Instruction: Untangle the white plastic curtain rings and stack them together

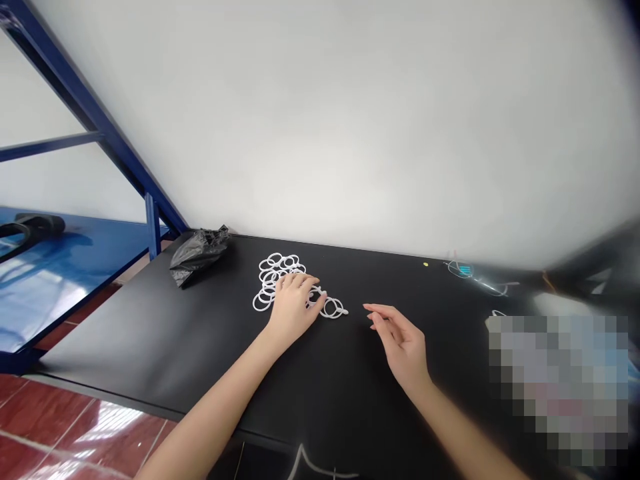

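A cluster of thin white rings [267, 301], some with small knobs, lies overlapping on the black tabletop [320, 387]. My left hand [294, 303] rests over the right part of the cluster, palm down, fingers and thumb apart. It covers several of the rings. One ring with a knob [333, 308] shows just right of its thumb. To the right, apart from the rings, my right hand [404, 343] hovers above the table. Its thumb and fingertips come close together, and no object shows between them.
A crumpled black plastic bag [200, 252] lies at the back left. Toward the back right are clear packaging with a teal mark [465, 270] and a yellow bit [425, 265]. A blurred-out item [560, 387] sits at right. Blue metal framing [115, 143] rises at left, beside a white wall [325, 133].
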Motion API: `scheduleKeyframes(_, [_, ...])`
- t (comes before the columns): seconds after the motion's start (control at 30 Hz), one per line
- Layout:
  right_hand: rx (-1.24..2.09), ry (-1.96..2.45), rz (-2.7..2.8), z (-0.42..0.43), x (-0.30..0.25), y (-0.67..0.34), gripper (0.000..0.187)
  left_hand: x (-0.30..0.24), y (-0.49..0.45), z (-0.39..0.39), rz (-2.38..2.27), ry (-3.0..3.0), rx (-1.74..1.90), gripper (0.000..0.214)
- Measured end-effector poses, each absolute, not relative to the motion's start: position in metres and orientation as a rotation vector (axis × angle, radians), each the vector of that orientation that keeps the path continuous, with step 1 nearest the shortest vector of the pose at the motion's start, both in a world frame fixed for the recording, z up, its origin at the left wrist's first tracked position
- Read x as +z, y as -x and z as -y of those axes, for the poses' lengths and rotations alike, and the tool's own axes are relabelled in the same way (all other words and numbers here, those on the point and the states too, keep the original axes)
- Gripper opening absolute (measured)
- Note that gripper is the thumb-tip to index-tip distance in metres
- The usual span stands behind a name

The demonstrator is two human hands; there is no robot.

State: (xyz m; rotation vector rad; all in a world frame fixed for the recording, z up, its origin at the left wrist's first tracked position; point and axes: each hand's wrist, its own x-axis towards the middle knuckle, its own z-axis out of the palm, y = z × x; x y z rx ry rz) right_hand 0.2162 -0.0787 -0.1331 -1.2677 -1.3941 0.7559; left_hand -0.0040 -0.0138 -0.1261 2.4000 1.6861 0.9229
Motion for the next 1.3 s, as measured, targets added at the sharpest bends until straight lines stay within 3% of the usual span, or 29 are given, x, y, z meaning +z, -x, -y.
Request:
scheduleKeyframes(0.17, [0.764,1.451,1.626,0.072,-0.136,-0.205,0.047,-0.124,0.06,-0.022,-1.908,-2.151,0.977,0.039])
scheduleKeyframes(0.43, [0.592,1.564,2.205,0.033,-0.131,-0.127,0.105,-0.136,0.096,-0.064,-1.445,-2.284,0.752,0.051])
scheduleKeyframes(0.67, [0.424,1.425,2.314,0.005,-0.143,-0.113,0.104,-0.143,0.063,-0.055,-1.278,-2.352,0.762,0.039])
scheduleKeyframes(0.93, [0.265,1.379,2.211,0.014,-0.152,-0.165,0.08,-0.151,-0.006,-0.037,-1.383,-2.276,0.799,0.033])
scheduleKeyframes(1.3, [0.21,1.375,2.277,0.041,-0.152,-0.225,0.083,-0.14,-0.081,0.005,-1.445,-2.079,0.907,0.032])
